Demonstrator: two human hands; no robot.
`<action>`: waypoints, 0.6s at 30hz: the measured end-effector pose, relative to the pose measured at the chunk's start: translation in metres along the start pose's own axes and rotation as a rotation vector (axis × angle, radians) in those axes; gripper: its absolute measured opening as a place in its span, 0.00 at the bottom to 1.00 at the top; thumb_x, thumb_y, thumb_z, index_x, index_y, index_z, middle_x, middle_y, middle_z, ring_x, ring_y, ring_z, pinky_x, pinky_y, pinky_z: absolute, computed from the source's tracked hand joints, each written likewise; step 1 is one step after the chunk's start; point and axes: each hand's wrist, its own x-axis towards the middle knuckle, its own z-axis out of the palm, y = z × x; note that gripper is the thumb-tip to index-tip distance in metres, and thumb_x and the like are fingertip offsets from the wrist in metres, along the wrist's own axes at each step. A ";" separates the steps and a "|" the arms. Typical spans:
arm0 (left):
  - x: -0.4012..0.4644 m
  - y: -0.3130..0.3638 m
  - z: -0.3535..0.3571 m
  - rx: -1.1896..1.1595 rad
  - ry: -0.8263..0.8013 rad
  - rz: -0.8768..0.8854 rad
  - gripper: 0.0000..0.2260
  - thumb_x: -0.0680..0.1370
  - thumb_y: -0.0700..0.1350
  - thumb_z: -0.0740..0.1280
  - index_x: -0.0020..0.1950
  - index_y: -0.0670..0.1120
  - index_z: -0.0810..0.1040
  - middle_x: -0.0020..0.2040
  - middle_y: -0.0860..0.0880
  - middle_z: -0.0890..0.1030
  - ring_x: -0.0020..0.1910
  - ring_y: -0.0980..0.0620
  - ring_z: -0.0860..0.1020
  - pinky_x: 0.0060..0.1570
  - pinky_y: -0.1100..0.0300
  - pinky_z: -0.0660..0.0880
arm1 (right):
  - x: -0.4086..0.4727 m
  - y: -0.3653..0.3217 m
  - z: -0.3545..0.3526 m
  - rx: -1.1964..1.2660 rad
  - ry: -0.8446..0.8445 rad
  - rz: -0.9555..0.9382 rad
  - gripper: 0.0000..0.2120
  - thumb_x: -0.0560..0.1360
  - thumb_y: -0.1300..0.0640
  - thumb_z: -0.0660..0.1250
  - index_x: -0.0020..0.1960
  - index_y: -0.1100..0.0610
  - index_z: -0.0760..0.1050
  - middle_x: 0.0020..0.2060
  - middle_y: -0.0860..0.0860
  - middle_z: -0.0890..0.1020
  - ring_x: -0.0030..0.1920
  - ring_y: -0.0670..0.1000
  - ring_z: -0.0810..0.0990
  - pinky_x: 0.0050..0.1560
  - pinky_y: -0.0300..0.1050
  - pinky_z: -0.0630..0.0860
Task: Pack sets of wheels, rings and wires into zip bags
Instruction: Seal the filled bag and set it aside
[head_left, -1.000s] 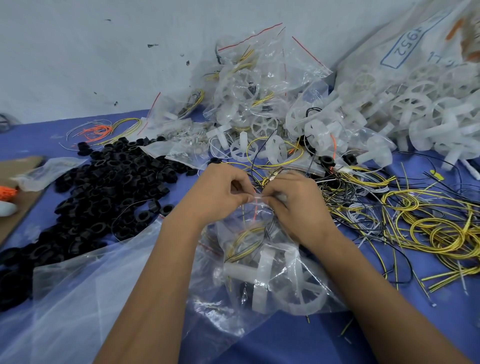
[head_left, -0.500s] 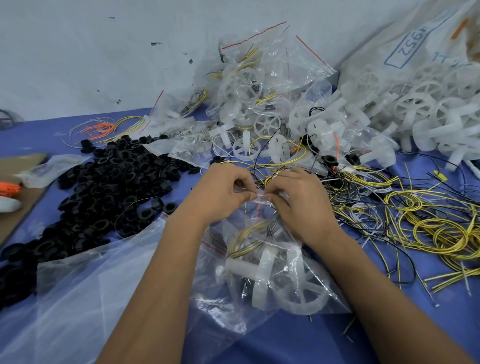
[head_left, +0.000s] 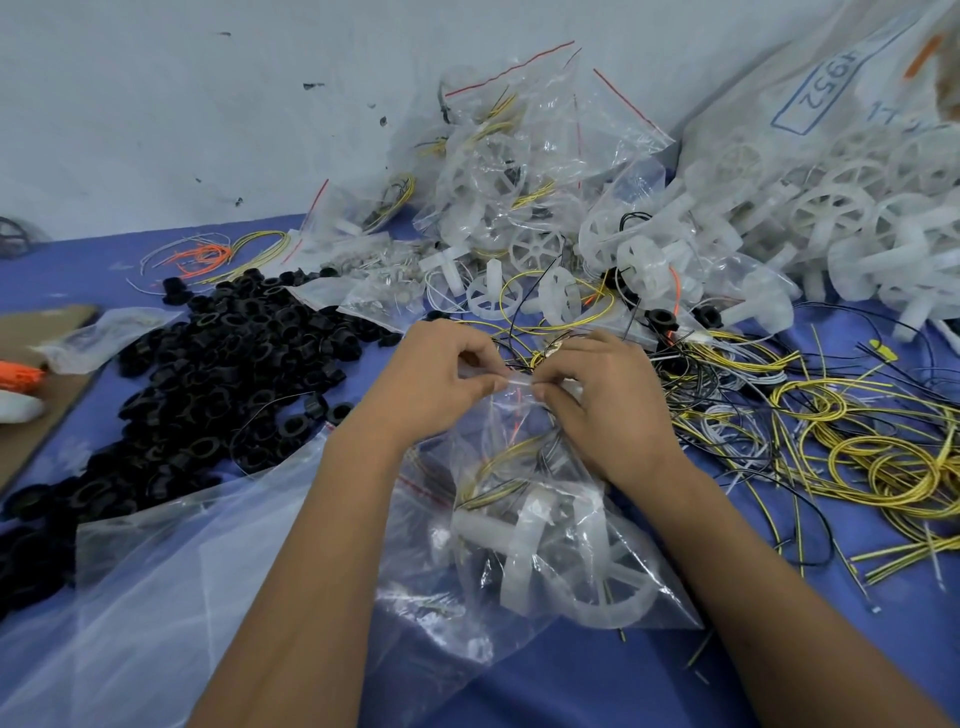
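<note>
A clear zip bag (head_left: 524, 499) lies on the blue table in front of me. Inside it I see white plastic wheels (head_left: 571, 561) and coiled yellow wires (head_left: 498, 467). My left hand (head_left: 436, 384) and my right hand (head_left: 602, 400) meet at the bag's top edge. Both pinch the zip strip between thumb and fingers, fingertips almost touching each other. Whether the strip is sealed I cannot tell.
A heap of black rings (head_left: 218, 374) fills the left. Yellow and black wires (head_left: 857, 441) sprawl at the right. Filled zip bags (head_left: 519, 171) and loose white wheels (head_left: 857, 218) pile against the back wall. Empty plastic bags (head_left: 145, 597) lie near left; cardboard (head_left: 36, 395) sits at the far left.
My hands stay at the bag's top edge, pinching along the zip strip; they have shifted only slightly. The bag has barely moved.
</note>
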 end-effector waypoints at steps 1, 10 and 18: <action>0.000 0.000 0.000 0.000 -0.003 -0.001 0.05 0.73 0.38 0.78 0.42 0.47 0.85 0.41 0.51 0.85 0.43 0.55 0.82 0.50 0.61 0.78 | 0.000 -0.001 0.000 -0.013 -0.002 0.002 0.02 0.73 0.57 0.75 0.42 0.52 0.83 0.40 0.45 0.83 0.48 0.55 0.77 0.49 0.57 0.74; 0.001 0.005 0.006 -0.008 -0.016 0.042 0.03 0.73 0.38 0.78 0.44 0.45 0.86 0.41 0.52 0.86 0.45 0.54 0.83 0.53 0.51 0.79 | 0.000 -0.002 0.000 -0.065 0.025 -0.019 0.03 0.73 0.56 0.75 0.43 0.49 0.83 0.40 0.44 0.83 0.48 0.54 0.77 0.46 0.50 0.67; 0.000 0.006 0.007 -0.001 -0.016 0.080 0.05 0.73 0.38 0.77 0.42 0.46 0.83 0.40 0.52 0.84 0.44 0.54 0.81 0.53 0.53 0.77 | 0.002 -0.001 0.000 0.070 -0.015 -0.058 0.02 0.73 0.61 0.76 0.45 0.55 0.86 0.39 0.50 0.83 0.45 0.57 0.78 0.48 0.57 0.75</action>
